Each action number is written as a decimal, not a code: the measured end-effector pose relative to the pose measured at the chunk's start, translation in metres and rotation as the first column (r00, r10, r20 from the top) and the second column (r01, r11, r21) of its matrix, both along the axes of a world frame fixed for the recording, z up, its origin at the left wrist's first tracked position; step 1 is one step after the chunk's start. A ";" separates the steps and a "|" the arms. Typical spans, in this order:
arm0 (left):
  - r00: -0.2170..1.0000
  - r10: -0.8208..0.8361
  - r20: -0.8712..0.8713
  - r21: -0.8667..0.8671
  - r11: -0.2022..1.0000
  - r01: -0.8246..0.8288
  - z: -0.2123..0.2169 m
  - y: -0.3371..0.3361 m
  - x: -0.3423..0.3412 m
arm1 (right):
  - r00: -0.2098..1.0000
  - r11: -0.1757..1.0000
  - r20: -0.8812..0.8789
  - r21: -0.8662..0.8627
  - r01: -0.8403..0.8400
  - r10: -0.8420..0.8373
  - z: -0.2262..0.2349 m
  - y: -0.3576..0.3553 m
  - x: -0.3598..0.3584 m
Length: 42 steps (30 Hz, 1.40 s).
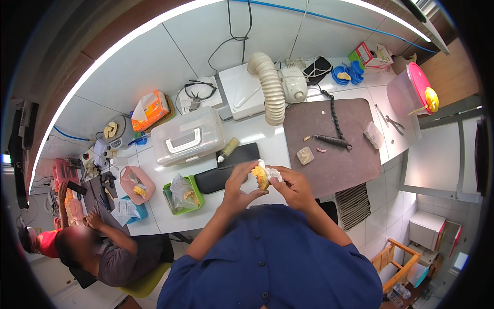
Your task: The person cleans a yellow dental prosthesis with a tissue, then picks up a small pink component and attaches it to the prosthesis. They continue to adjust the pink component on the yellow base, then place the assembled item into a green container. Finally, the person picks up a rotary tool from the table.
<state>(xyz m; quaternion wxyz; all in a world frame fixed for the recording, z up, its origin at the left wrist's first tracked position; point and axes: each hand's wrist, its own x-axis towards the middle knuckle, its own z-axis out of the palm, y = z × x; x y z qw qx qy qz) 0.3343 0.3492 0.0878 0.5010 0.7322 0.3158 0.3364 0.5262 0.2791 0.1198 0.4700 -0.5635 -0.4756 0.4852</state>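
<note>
While both hands pinch the yellow-and-white dental cast (262,176) up in the air over the white bench (267,141) — left hand (237,186) and right hand (290,186) closed on it — a slip could drop it and crack it.

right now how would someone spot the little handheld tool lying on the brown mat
Start at the dark brown mat on the right of the white bench. The slim dark handpiece lies near its middle, tied to a coiled black cord; the pale bits near it are small and cordless.
</note>
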 end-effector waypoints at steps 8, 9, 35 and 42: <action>0.719 0.218 0.660 -0.690 0.554 0.466 -0.031 -0.007 0.002 | 0.856 0.957 -0.431 -0.091 0.274 -0.286 -0.006 0.011 0.016; 0.730 0.215 0.649 -0.695 0.557 0.454 -0.032 -0.006 0.002 | 0.917 0.978 -0.345 -0.022 0.206 -0.201 -0.004 0.011 0.013; 0.647 0.280 0.710 -0.682 0.505 0.530 -0.051 -0.016 0.015 | 0.874 0.889 0.164 0.116 0.443 -0.457 -0.086 -0.002 0.125; 0.609 0.357 0.709 -0.703 0.425 0.570 -0.070 -0.024 0.028 | 0.312 0.957 0.919 0.170 0.234 -0.240 -0.094 -0.029 0.165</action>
